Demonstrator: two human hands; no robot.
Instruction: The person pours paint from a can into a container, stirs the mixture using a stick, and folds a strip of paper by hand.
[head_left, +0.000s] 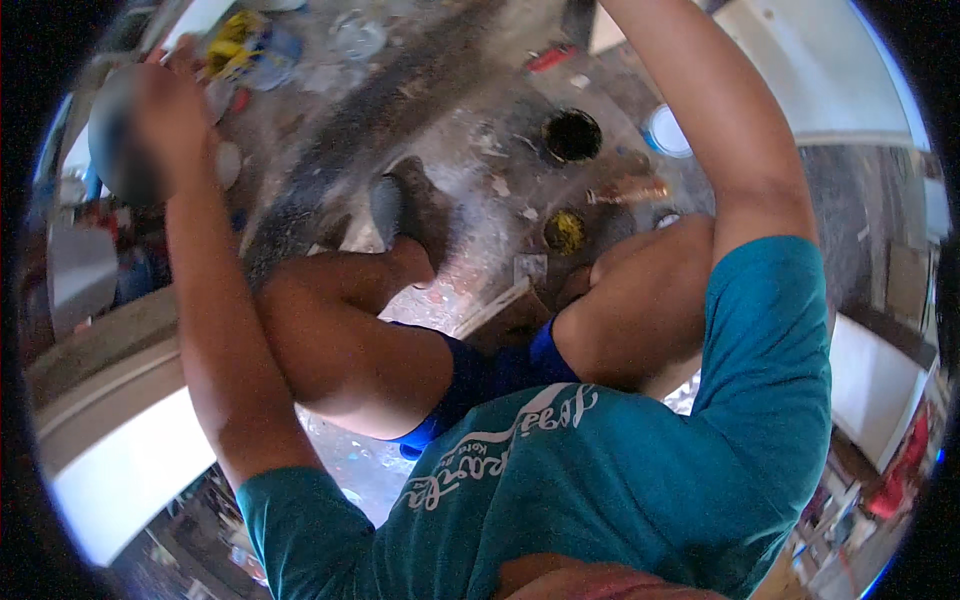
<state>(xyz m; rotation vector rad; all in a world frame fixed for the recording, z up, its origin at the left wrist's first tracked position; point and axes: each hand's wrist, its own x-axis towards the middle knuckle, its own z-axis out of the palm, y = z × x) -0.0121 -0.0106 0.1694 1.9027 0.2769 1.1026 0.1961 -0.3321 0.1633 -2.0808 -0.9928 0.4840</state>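
Observation:
My left hand (178, 115) is raised at the upper left, partly smeared, so its grip cannot be made out. A blurred round patch lies over its outer side. Close to it is a clear container (275, 60) with yellow material (233, 42) beside it. My right forearm (690, 75) reaches up past the top edge, leaving the right hand outside the picture. Between my bent knees and beyond, an open can with dark contents (572, 135) and a smaller round one with yellow contents (565, 232) stand on the floor.
A brownish bottle (627, 190) lies near my right knee. Farther off are a white-topped round container (668, 132), a red object (550, 57) and a clear tub (357, 36). A pale panel (800, 75) stands at upper right; a wooden ledge (110, 355) runs along my left.

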